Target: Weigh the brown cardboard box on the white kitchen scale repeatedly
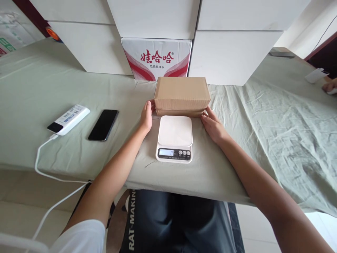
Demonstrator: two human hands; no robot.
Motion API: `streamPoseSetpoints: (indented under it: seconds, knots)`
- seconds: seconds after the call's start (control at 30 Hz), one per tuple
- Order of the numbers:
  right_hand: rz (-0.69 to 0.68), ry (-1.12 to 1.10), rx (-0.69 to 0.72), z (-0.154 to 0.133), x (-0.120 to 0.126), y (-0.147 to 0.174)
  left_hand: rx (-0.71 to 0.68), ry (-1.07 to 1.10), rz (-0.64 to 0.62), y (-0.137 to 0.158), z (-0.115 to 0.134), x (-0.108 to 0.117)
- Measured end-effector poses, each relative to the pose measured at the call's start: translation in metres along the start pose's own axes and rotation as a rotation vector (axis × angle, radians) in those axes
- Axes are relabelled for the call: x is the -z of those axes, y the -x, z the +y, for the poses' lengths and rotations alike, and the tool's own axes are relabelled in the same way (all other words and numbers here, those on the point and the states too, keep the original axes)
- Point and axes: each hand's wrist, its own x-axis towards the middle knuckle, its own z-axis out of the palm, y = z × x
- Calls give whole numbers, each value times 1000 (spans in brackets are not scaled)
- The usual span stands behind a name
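A closed brown cardboard box point(181, 89) sits on the green cloth just behind a white digital kitchen scale point(175, 130). The scale's plate is bare and its lit display reads 0. My left hand point(147, 114) presses against the box's left side, its fingertips partly hidden behind the edge. On the opposite side my right hand point(212, 124) grips the lower right corner, thumb toward the front. Between them the box is held from both sides, seemingly resting on or close to the table.
Left lie a black smartphone point(103, 125) and a white power bank point(68, 119) with a white cable point(39, 154). Behind stand white boxes point(155, 17) and a red-and-white printed carton point(158, 59). At far right, another person's hand point(330, 86) is near a white object point(316, 75).
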Motion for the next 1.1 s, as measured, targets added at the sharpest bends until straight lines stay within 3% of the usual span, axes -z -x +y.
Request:
streamPoseSetpoints:
  seconds: [0.13,0.53,0.8,0.93,1.1]
  knots:
    - [63,-119,-22,-1,-3,2,1,-12,19,0,-1,0]
    - [102,-74,-5,4,-4,1,67,0,72,-3,5,2]
    - [99,-46,41,3,-6,1,106,3,-109,0,9,-1]
    - [121,-36,90,-3,-10,4,-31,4,-171,6,25,-3]
    - [319,45,198,-23,-22,17,-207,94,41,8,49,0]
